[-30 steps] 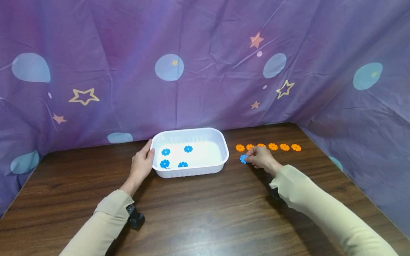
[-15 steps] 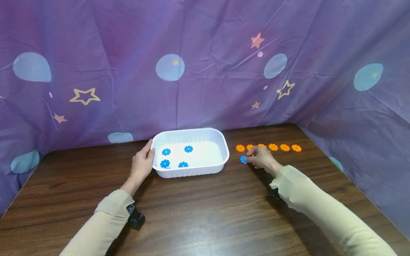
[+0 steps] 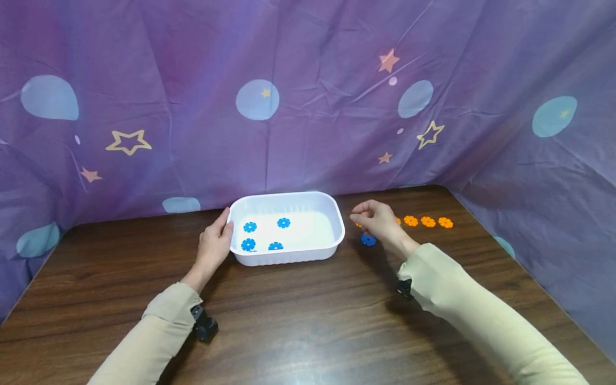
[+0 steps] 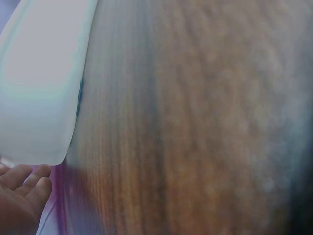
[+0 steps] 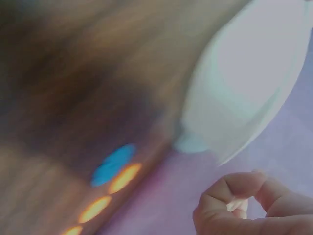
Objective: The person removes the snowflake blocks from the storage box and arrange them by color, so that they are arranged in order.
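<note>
My left hand (image 3: 214, 246) holds the left end of a white plastic tray (image 3: 337, 224), its fingertips at the rim. Several blue snowflake discs lie inside, one of them a blue disc (image 3: 283, 223) near the back. My right hand (image 3: 380, 222) is raised just right of the tray, fingers loosely bent, nothing visible between them. Below its fingers another blue disc (image 3: 368, 240) lies on the table, in front of a row of orange snowflake discs (image 3: 410, 221). The hand covers part of that row. In the right wrist view the blue disc (image 5: 113, 165) sits beside the orange ones.
The brown wooden table (image 3: 298, 321) ends at a purple curtain (image 3: 202, 133) printed with stars, behind and to the right. A black wrist camera (image 3: 204, 325) sits under the left sleeve.
My right hand has let go of the blue disc and risen up and to the left, leaving the disc on the table. The left hand keeps its place on the tray.
</note>
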Demonstrator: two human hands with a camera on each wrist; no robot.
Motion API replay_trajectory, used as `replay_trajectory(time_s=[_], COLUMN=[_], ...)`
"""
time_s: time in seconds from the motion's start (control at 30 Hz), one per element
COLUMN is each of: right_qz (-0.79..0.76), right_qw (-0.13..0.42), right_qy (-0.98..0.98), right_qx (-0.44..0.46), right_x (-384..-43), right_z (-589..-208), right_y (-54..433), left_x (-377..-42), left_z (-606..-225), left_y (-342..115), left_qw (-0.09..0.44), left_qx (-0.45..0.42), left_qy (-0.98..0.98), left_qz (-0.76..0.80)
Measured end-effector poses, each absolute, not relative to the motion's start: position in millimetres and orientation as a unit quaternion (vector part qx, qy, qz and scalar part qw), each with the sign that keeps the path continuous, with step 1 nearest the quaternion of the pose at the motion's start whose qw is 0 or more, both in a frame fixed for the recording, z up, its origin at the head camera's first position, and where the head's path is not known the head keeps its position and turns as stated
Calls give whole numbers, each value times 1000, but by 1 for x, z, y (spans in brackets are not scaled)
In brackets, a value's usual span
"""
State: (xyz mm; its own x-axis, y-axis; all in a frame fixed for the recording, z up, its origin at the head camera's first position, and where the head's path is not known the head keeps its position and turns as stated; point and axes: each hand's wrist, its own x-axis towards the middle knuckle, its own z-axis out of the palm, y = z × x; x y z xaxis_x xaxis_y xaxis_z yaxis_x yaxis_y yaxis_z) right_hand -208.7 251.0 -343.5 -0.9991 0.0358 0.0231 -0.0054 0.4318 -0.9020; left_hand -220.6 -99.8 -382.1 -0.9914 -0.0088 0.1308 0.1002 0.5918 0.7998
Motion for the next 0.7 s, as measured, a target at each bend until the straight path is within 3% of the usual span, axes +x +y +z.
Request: replay_trajectory(time_s=[0.2, 0.57, 0.7], right_qz=[579, 520, 474], right_qw=[3, -157, -186], right_qy=[-815, -837, -857], right_qx=[23, 71, 81], right_x=[-211, -231, -235], right_z=[-331, -345, -352], right_y=[207, 145, 132], left_x=[-220, -220, -221], left_z=[-380, -382, -382], left_y=[-99, -98, -99], left_qw=[60, 66, 61], left_qx=[-25, -23, -21], left_qy=[-888, -891, -891], left_qz=[-454, -449, -450])
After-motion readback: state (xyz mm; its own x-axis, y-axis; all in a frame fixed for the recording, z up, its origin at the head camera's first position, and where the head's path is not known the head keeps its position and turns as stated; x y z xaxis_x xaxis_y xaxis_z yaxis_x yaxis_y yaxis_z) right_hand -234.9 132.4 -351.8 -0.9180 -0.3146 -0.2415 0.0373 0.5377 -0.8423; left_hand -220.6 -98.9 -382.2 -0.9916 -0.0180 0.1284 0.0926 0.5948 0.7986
